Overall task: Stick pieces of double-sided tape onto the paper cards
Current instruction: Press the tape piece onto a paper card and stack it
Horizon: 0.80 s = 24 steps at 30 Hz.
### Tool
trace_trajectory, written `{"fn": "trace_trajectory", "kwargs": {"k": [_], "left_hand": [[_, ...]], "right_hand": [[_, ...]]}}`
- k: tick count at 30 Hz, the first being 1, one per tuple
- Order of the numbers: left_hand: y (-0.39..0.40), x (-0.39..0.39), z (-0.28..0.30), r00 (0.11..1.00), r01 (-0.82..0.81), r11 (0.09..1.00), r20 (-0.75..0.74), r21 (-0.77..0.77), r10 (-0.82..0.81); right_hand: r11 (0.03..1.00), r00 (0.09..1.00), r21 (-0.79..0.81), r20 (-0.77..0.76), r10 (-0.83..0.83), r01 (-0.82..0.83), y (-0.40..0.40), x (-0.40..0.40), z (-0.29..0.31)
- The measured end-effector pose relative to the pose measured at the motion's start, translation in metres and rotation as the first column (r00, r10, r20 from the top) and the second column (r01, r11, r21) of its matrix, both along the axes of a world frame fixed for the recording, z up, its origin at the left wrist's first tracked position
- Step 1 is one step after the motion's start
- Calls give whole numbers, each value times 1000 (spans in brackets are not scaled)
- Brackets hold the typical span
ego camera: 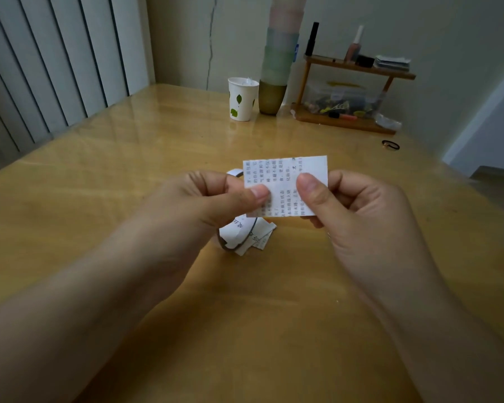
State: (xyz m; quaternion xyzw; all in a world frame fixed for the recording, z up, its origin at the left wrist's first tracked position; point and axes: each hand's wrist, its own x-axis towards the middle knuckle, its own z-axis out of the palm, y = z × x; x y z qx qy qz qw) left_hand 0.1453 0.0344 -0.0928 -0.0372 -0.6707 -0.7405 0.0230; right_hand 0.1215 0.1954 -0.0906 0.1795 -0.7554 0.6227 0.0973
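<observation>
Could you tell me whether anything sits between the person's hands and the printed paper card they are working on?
Nothing visible does: the left hand and right hand both pinch the white printed paper card directly, holding it above the wooden table.

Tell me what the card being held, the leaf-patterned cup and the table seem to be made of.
Card: thin matte paper, printed with text, flexing slightly between both thumbs. Cup: probably paper, white with a rolled rim, disposable-looking. Table: looks like wood, grain visible, under a glossy finish or clear cover that reflects light.
</observation>
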Motion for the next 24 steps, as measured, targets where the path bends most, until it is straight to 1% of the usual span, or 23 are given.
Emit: {"fn": "trace_trajectory", "kwargs": {"k": [6, 10, 13, 15, 18, 20, 22, 24], "left_hand": [[2, 0, 1, 1000, -19, 1000, -10, 3, 19], [1, 0, -1, 1000, -21, 1000, -3, -14, 21], [2, 0, -4, 1000, -4, 1000, 6, -16, 4], [3, 0, -5, 1000, 6, 1000, -3, -26, -6], [4, 1, -4, 999, -30, 998, -14, -61, 29], [4, 1, -3, 998, -62, 992, -18, -107, 61], [2, 0, -3, 995, -95, 978, -15, -186, 94], [0, -1, -3, 989, -142, 930, -11, -339, 148]], "right_hand": [[1000, 1000, 28, 17, 10, -11, 1, 0, -2], [999, 997, -26, 66, 36, -35, 2, -3, -3], [990, 987, -85, 111, 117, -108, -1, -2, -2], [990, 984, -67, 115, 133, -126, -2, -1, -4], [992, 988, -16, 83, 127, -126, -1, -4, -5], [993, 991, 33, 79, 110, -112, 1, -6, -5], [991, 993, 102, 89, 77, -86, 4, -8, -8], [982, 993, 184, 114, 26, -47, 8, -12, -12]]}}
